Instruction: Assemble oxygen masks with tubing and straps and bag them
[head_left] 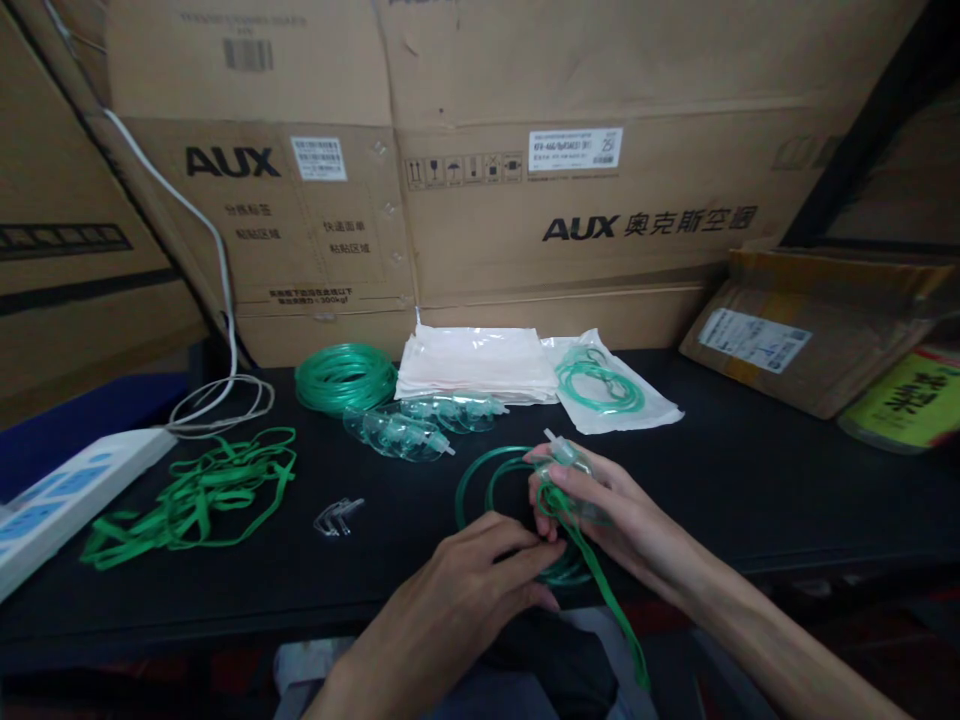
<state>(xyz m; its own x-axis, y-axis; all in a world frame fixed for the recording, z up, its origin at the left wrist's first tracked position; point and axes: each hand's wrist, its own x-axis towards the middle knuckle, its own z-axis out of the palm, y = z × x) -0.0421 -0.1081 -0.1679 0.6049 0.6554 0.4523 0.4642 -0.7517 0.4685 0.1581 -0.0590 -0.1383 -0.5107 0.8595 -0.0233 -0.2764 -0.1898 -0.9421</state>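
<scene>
**One mask in hand, most parts loose on the table**

The fingers of the right hand [600, 510] close around a clear mask [571, 462]. The left hand [465, 590] pinches the green strap [600, 585] just beside it, and the strap hangs down past the table edge. A green tube [480, 480] lies coiled on the black table [750, 480] under both hands. The work seems at an early stage: only one packed bag [607, 390] lies behind, while the loose masks [412, 428], a tube coil [345, 378] and a heap of straps [195, 495] are not assembled.

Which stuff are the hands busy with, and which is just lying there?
In use: mask in right hand, green strap, tube coil by left hand.
Lying about: strap pile, spare masks, tube roll, bags, clips, power strip, cable, boxes.
</scene>
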